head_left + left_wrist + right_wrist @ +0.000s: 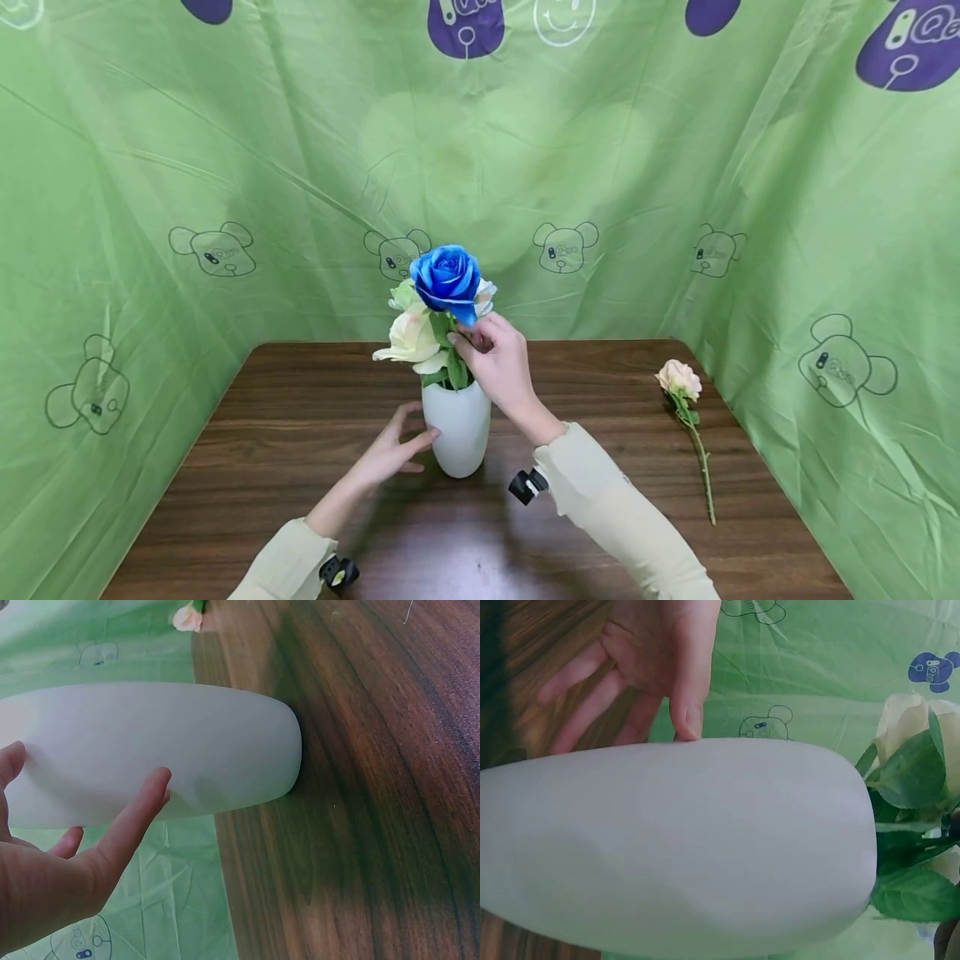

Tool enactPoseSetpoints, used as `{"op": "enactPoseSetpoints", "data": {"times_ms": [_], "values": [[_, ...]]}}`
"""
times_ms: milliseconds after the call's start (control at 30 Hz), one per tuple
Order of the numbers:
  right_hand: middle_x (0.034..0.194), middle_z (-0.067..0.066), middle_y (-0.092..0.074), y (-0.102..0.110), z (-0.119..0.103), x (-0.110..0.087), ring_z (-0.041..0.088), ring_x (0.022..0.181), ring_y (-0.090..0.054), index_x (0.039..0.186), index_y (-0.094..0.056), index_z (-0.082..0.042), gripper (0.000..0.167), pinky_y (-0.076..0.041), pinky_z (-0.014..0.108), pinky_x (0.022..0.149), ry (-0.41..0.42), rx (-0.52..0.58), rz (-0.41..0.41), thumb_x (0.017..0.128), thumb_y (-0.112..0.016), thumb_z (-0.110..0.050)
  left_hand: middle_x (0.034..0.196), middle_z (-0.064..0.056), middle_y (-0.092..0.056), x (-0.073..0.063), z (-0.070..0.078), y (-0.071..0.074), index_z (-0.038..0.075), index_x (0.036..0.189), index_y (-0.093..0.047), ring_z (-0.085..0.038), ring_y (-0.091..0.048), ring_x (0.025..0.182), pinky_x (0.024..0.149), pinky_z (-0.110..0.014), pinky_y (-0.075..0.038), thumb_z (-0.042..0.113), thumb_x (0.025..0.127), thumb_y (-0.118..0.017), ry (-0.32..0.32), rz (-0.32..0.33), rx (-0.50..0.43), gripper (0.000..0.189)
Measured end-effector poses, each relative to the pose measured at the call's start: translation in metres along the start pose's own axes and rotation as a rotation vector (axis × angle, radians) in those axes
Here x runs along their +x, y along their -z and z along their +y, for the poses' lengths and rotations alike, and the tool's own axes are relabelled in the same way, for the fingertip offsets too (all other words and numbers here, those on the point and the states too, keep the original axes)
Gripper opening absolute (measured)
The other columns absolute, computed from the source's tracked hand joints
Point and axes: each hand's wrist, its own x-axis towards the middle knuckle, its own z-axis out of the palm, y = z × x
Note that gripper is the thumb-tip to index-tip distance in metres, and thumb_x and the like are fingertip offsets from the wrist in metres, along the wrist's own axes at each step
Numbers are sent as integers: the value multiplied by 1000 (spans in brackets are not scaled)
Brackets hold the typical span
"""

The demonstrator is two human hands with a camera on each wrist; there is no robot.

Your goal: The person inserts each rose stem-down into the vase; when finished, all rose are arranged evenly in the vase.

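Observation:
A white vase (457, 433) stands upright on the table with several flowers in its mouth. My right hand (504, 364) pinches the blue rose (447, 277) just under its bloom, above the rim; its fingertips are partly hidden by the petals. A cream rose (410, 335) leans out on the left, and green leaves (909, 776) crowd the opening. At the vase's left side is my left hand (395, 444). In the right wrist view its thumb touches the wall, while the other fingers are spread and loosely straight behind.
On the right of the brown wooden table (300, 417) lies a pale pink rose (679, 381), its stem toward the front. Green cloth (315, 167) with printed bear heads hangs behind the table and on both sides.

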Motion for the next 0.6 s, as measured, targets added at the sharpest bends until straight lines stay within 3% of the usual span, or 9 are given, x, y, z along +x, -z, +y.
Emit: {"op": "enactPoseSetpoints", "data": {"times_ms": [300,467,600], "values": [[64,-6,-53,-7,0,-2,6,58,-45,73,-68,-10,6,-39,24,48,-70,0,55,76,-70,-15,122,-29,-38,0,-1,1,5,130,-25,-44,-46,103,66,-45,-50,17,87,-57,-9,-4,-4,55],[71,-6,-48,-9,5,-5,7,65,-44,74,-70,-11,6,-38,24,54,-80,-64,3,74,-72,-17,122,-29,-38,1,-1,1,5,130,-25,-44,-46,103,66,-46,-50,18,87,-58,-11,-3,-7,56],[69,-2,-42,-10,12,-12,13,60,-41,70,-69,-11,6,-34,25,51,-106,-114,-38,73,-72,-15,122,-29,-38,1,-2,1,5,130,-25,-45,-46,103,65,-44,-50,17,87,-57,-11,-6,-9,56]]}}
